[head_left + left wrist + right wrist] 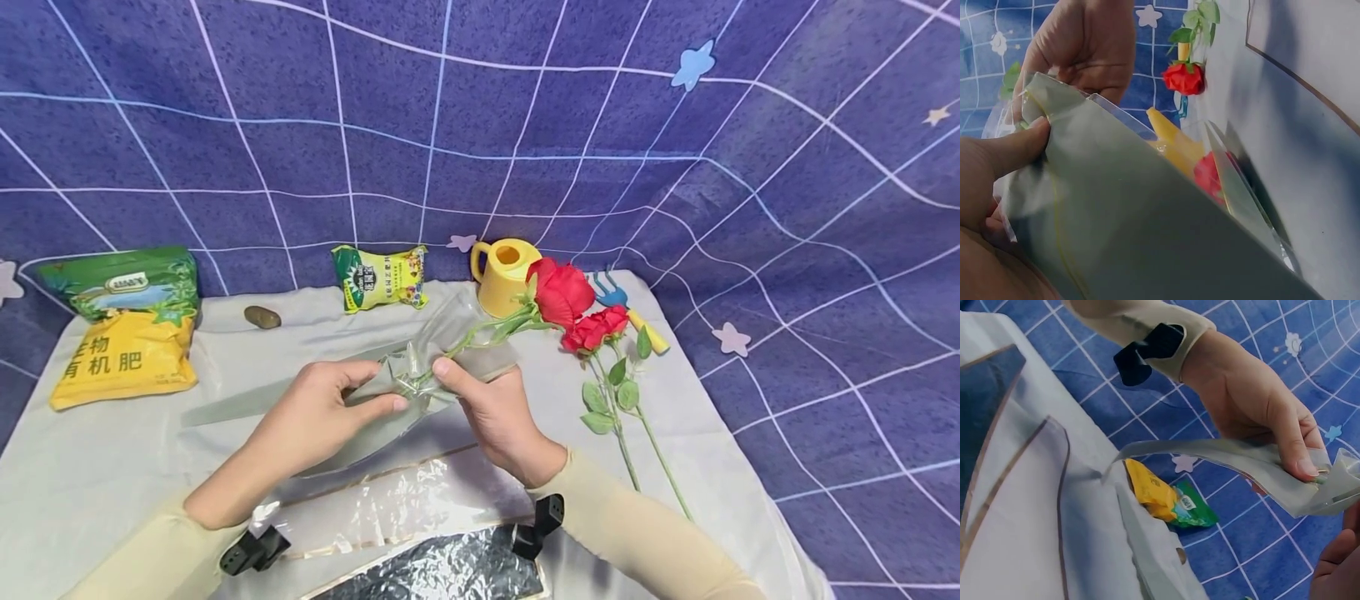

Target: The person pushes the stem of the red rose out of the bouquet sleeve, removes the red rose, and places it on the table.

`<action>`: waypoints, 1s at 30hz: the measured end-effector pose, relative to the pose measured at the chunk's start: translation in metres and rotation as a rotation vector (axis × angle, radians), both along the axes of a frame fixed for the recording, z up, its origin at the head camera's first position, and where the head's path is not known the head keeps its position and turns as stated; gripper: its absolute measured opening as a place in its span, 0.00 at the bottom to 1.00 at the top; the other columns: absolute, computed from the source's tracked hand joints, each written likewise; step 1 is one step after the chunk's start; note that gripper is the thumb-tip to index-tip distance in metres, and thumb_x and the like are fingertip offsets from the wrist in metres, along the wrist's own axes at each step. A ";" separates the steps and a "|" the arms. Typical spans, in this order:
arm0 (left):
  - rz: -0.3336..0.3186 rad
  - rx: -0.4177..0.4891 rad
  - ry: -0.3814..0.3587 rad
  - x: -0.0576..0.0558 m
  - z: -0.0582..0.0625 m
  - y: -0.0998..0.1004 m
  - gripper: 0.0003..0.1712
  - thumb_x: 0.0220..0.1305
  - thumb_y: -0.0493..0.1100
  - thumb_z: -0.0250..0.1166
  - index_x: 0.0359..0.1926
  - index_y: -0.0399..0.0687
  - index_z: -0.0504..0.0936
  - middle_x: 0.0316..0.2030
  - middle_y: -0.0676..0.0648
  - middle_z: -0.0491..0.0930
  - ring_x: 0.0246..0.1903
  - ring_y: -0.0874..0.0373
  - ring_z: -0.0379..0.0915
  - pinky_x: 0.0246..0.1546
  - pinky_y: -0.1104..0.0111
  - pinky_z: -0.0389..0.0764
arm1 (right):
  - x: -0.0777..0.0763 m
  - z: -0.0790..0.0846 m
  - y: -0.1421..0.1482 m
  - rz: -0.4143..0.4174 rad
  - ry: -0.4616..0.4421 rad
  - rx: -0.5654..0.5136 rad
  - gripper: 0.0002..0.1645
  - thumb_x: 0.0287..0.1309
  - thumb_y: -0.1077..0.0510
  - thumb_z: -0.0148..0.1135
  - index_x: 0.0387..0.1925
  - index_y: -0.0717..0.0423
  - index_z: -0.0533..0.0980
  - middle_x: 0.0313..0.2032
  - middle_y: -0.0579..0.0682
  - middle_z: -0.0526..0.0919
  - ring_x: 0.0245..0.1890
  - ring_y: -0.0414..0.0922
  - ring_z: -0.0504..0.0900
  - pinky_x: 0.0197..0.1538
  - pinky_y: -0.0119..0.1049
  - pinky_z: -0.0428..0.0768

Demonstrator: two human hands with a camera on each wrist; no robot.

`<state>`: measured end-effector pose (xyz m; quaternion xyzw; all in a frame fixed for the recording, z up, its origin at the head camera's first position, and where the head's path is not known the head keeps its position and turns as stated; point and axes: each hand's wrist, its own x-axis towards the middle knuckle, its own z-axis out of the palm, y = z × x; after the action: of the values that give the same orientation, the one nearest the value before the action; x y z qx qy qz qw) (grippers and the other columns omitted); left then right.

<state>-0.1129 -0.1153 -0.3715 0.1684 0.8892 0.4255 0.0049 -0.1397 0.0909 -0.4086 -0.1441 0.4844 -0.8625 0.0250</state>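
Note:
Both hands are at a red artificial rose [561, 293] whose green stem is wrapped in translucent grey-green wrapping paper [352, 446]. My left hand [315, 412] pinches the gathered paper at the stem between thumb and fingers; the left wrist view shows this paper [1116, 187] close up, with a yellowish edge line. Opposite, my right hand [498, 412] grips the bundle, its thumb lying along the stem. The flower head leans out to the right beyond the paper. In the right wrist view my left hand [1260, 400] holds the paper, while my right hand shows only partly at the edge.
More red roses [596, 329] lie on the right of the white cloth. Behind stand a yellow watering can [498, 287] and a small green-yellow packet [382, 279]. A blue-and-yellow hand fork [611, 296], stone [262, 317] and fertilizer bag [127, 342] lie around. Clear [405, 500] and black sheets [450, 567] lie in front.

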 end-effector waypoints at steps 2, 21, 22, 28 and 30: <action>-0.009 0.003 -0.001 0.000 0.000 -0.001 0.24 0.53 0.62 0.66 0.19 0.57 0.64 0.14 0.55 0.54 0.16 0.65 0.50 0.15 0.70 0.60 | 0.001 -0.001 0.001 -0.002 -0.009 0.015 0.24 0.53 0.67 0.65 0.53 0.62 0.72 0.48 0.60 0.77 0.48 0.51 0.77 0.51 0.45 0.74; -0.030 -0.059 -0.030 0.005 0.005 -0.025 0.12 0.52 0.62 0.67 0.36 0.69 0.82 0.38 0.66 0.80 0.36 0.67 0.76 0.40 0.64 0.76 | -0.008 0.007 0.021 0.038 -0.166 0.023 0.20 0.53 0.63 0.67 0.49 0.59 0.75 0.44 0.52 0.78 0.42 0.46 0.78 0.48 0.39 0.75; -0.028 -0.063 -0.025 0.005 0.005 -0.025 0.11 0.52 0.62 0.67 0.36 0.69 0.82 0.36 0.66 0.80 0.34 0.67 0.75 0.38 0.65 0.76 | -0.009 0.006 0.021 0.044 -0.179 0.013 0.20 0.53 0.63 0.67 0.49 0.58 0.74 0.44 0.52 0.79 0.41 0.45 0.79 0.47 0.37 0.75; 0.014 -0.041 -0.064 0.009 0.008 -0.025 0.13 0.51 0.63 0.67 0.24 0.64 0.77 0.15 0.58 0.65 0.18 0.63 0.60 0.22 0.69 0.70 | -0.011 0.007 0.026 0.097 -0.223 -0.124 0.23 0.54 0.64 0.65 0.53 0.53 0.72 0.46 0.50 0.77 0.44 0.45 0.78 0.48 0.38 0.76; 0.021 -0.029 -0.074 0.010 0.009 -0.025 0.15 0.51 0.63 0.67 0.22 0.63 0.75 0.14 0.56 0.62 0.17 0.62 0.57 0.20 0.68 0.68 | -0.011 0.007 0.027 0.106 -0.235 -0.156 0.24 0.54 0.65 0.65 0.53 0.52 0.71 0.46 0.50 0.77 0.45 0.46 0.78 0.49 0.39 0.75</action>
<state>-0.1033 -0.1407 -0.3623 0.1432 0.8962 0.4184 0.0358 -0.1508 0.1180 -0.4011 -0.0690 0.4014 -0.9059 0.1157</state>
